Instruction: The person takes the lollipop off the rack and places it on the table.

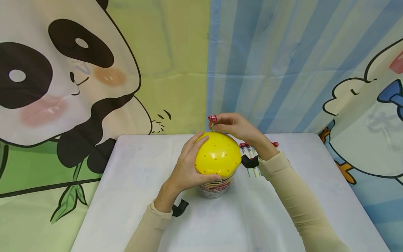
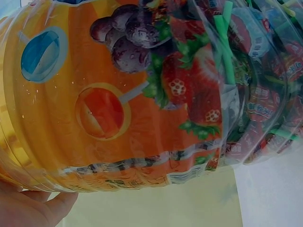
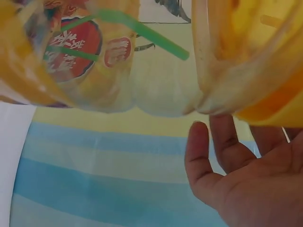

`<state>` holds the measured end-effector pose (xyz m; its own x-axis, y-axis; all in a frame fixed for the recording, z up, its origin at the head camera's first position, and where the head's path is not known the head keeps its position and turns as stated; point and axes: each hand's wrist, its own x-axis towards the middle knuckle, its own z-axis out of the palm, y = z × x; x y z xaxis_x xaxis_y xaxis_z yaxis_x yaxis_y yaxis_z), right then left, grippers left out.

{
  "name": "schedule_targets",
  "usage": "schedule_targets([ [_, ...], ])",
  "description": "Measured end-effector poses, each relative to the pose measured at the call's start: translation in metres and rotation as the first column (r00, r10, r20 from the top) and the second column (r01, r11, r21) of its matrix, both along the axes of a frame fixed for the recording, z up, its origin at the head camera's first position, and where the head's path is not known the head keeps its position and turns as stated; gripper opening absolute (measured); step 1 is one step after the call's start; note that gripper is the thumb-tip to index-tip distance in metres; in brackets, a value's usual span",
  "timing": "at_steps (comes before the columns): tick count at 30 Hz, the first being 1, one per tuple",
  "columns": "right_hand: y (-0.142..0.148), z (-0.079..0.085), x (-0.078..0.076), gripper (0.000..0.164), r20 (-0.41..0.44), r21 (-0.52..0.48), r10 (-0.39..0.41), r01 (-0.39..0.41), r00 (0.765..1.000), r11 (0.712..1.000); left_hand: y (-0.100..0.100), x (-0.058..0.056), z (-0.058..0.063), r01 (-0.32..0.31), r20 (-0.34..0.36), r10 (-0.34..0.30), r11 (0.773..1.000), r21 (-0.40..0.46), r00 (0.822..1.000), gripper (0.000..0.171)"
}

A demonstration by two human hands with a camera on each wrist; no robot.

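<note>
A clear candy jar (image 1: 214, 191) with a yellow domed lid (image 1: 217, 154), dotted with small holes, stands upright on the table. My left hand (image 1: 185, 169) grips the lid's left side, thumb across the front and fingers spread over the back. At the dome's top my right hand (image 1: 236, 126) pinches the stick of a red-wrapped lollipop (image 1: 212, 118), its head upward and its stick's lower end right at the lid. The left wrist view shows the jar's orange fruit label (image 2: 142, 113) and wrapped lollipops (image 2: 260, 104) inside. In the right wrist view, a green stick (image 3: 142, 34) shows through the jar wall.
Several lollipops (image 1: 247, 145) with coloured sticks lie on the white-covered table (image 1: 135, 175) right of the jar, partly behind my right wrist. Another red lollipop head (image 1: 275, 144) shows beyond that forearm. A cartoon-printed curtain (image 1: 176, 70) hangs behind the table.
</note>
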<state>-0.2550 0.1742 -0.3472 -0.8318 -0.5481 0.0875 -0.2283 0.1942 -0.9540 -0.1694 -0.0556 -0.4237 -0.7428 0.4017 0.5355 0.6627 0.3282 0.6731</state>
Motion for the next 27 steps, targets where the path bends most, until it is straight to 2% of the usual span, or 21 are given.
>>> schedule_targets([
  [10,0.013,0.002,0.005,0.018,-0.091,-0.118,-0.101,0.090,0.991,0.989,0.001,0.000,0.001,0.000,0.006,0.000,1.000,-0.002,1.000,0.106],
  [19,0.055,-0.015,0.020,0.028,-0.064,-0.070,-0.247,0.242,0.967,0.968,0.001,0.002,0.001,-0.008,0.013,0.008,1.000,-0.006,1.000,0.106],
  [27,0.092,-0.031,0.041,0.029,-0.096,0.035,-0.344,0.348,0.934,0.937,0.001,0.001,0.000,-0.002,0.020,0.002,1.000,0.001,1.000,0.109],
])
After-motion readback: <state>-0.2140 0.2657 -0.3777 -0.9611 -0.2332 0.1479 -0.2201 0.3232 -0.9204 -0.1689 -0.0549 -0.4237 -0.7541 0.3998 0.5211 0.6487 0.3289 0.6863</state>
